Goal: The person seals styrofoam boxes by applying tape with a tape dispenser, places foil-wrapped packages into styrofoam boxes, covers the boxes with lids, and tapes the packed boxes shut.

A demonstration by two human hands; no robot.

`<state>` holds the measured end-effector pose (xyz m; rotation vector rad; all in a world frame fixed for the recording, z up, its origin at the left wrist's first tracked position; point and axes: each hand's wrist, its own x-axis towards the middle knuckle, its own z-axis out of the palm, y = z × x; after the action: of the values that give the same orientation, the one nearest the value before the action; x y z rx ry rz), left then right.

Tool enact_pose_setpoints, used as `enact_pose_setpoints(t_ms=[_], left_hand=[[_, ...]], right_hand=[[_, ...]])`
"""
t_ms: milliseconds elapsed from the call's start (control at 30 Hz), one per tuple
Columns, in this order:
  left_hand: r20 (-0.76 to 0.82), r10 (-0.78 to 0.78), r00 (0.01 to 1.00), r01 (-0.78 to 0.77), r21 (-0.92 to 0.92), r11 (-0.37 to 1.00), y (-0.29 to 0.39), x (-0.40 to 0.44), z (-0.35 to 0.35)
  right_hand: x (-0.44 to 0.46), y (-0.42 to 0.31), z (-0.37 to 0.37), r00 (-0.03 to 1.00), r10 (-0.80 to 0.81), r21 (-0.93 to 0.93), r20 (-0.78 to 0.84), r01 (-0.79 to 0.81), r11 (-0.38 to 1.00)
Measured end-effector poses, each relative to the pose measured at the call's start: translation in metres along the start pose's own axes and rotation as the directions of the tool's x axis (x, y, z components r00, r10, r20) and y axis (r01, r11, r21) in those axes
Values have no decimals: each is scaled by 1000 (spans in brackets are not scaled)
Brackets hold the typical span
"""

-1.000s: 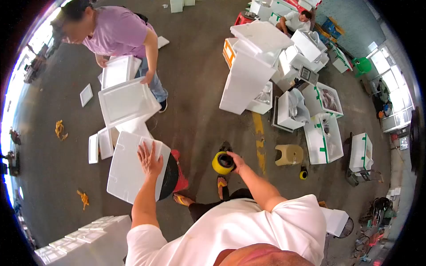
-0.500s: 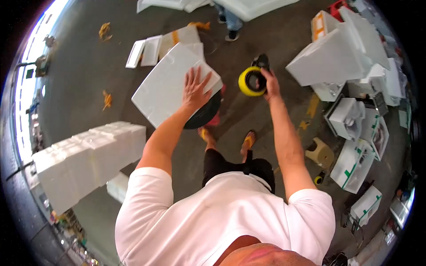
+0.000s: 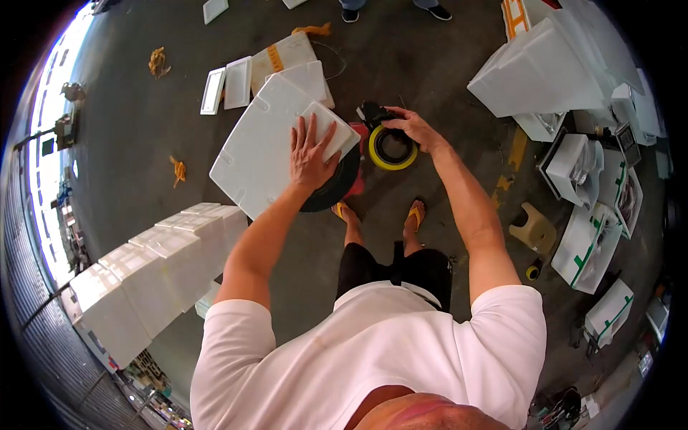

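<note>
My left hand (image 3: 313, 161) lies flat with fingers spread on top of a white foam box (image 3: 254, 136). The box rests tilted over a round black support (image 3: 335, 188), partly hidden beneath it. My right hand (image 3: 417, 130) grips a black tape dispenser (image 3: 374, 115) that carries a large yellow roll of tape (image 3: 391, 166). The dispenser is held just right of the box's near corner. Whether any tape touches the box, I cannot tell. Something red (image 3: 356, 183) shows behind the support.
Stacked white foam boxes (image 3: 158, 261) stand at the left. Foam lids (image 3: 238, 82) lie beyond my box. At the right are more foam boxes (image 3: 534, 72) and a beige stool (image 3: 532, 228). Another person's shoes (image 3: 350, 16) show at the top. Tape scraps (image 3: 178, 170) litter the floor.
My right hand has brought the tape dispenser left, closer to the box, and turned it. My left hand stays on the box. The large white foam pieces at the top have left view.
</note>
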<state>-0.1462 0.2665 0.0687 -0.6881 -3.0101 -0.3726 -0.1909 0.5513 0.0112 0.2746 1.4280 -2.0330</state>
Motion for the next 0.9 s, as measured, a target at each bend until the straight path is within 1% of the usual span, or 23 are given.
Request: enact_pose_setpoints(t_ms=[100, 167, 233, 267, 300, 333, 367, 400, 433, 467, 500, 533, 567, 600, 633, 667, 700, 733, 767, 800, 833, 867, 900], left_hand=[[5, -12, 1000, 12, 5, 1000, 1, -2, 1], [-4, -13, 1000, 13, 1, 1000, 0, -1, 0], [-30, 61, 998, -61, 4, 998, -4, -4, 1], [-108, 129, 986, -134, -33, 991, -9, -7, 8], [-114, 162, 980, -165, -18, 986, -9, -7, 9], [-97, 142, 985, -144, -7, 990, -9, -8, 9], [-54, 92, 994, -92, 16, 996, -3, -6, 7], [-38, 85, 996, -85, 10, 996, 3, -10, 0], [-11, 65, 998, -65, 14, 998, 5, -8, -5], [-40, 75, 996, -74, 14, 997, 9, -5, -8], [-24, 68, 997, -68, 15, 998, 9, -7, -9], [-5, 53, 999, -53, 17, 998, 8, -12, -9], [-26, 35, 999, -35, 22, 999, 8, -15, -10], [-4, 51, 999, -51, 18, 999, 7, -16, -11], [12, 60, 998, -60, 10, 998, 4, -14, -12], [9, 55, 998, -55, 11, 998, 5, -16, -14], [-15, 21, 1000, -20, 20, 1000, 6, -19, -16], [-11, 31, 999, -31, -2, 1000, 6, -20, -18], [0, 49, 999, -49, -26, 998, 6, -19, -18], [13, 49, 999, -48, -25, 999, 5, -19, -17], [-40, 93, 995, -95, -51, 994, 3, -16, -15], [-65, 117, 991, -121, -72, 990, -1, -17, -17], [-83, 131, 988, -137, -77, 988, 3, -15, -23]], right_hand=[[-5, 1, -1, 1000, 2, 32, -2, -2, 999], [-15, 11, -7, 1000, 14, 187, -5, -13, 982], [-29, 36, -16, 997, -24, 110, -69, 31, 993], [-54, 36, -16, 987, -154, -49, -35, 152, 987], [-60, 61, -24, 979, -115, -88, -168, 102, 991], [-67, 87, -33, 952, -74, -113, -298, 42, 993], [-84, 98, -41, 976, 37, 113, -213, -13, 994], [-119, 77, -27, 908, 179, 88, -380, -157, 984], [-114, 117, -44, 909, 236, 269, -344, -146, 952], [-128, 129, -52, 900, 251, 250, -356, -167, 954], [-152, 116, -38, 850, 366, 385, -378, -215, 898], [-169, 110, -37, 929, 291, 511, -228, -140, 848], [-168, 121, -42, 887, 318, 458, -335, -142, 878], [-160, 146, -54, 887, 298, 424, -353, -132, 896], [-148, 152, -67, 887, 274, 381, -371, -124, 916], [-145, 133, -69, 900, 257, 342, -352, -132, 930], [-148, 114, -60, 878, 247, 286, -410, -133, 949], [-148, 102, -52, 853, 231, 235, -468, -132, 963], [-149, 77, -43, 863, 225, 216, -453, -139, 966], [-148, 43, -37, 932, 118, 191, -342, -54, 980], [-139, 21, -36, 976, 27, 193, -218, 16, 981], [-118, 20, -47, 974, -59, 47, -220, 71, 996], [-112, -5, -34, 949, -153, -136, -274, 119, 984]])
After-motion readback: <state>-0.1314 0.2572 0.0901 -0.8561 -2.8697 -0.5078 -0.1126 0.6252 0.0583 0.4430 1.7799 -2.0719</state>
